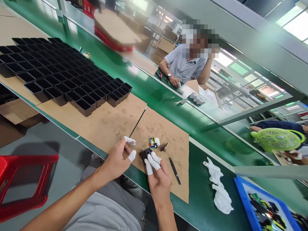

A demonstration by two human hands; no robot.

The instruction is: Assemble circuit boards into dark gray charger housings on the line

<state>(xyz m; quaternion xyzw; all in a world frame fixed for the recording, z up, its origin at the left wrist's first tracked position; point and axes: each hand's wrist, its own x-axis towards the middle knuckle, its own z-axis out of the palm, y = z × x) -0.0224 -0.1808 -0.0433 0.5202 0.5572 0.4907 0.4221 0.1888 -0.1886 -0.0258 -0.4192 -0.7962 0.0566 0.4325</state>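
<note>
White finger cots cover fingertips of both my hands. My left hand is over the cardboard near the bench edge, thumb and forefinger apart, holding nothing. My right hand pinches a small black plastic part at a dark brown-black box-shaped piece; the fingers partly hide both, and I cannot tell whether they are joined. Just beyond lies a small circuit board with yellow and white components, a dark wired piece beside it. Black tweezers rest to the right of my right hand.
Rows of open black plastic cases stand on cardboard at left. White cloth-like pieces and a blue tray of electronic parts are at right. A co-worker sits across the green bench. A red stool stands lower left.
</note>
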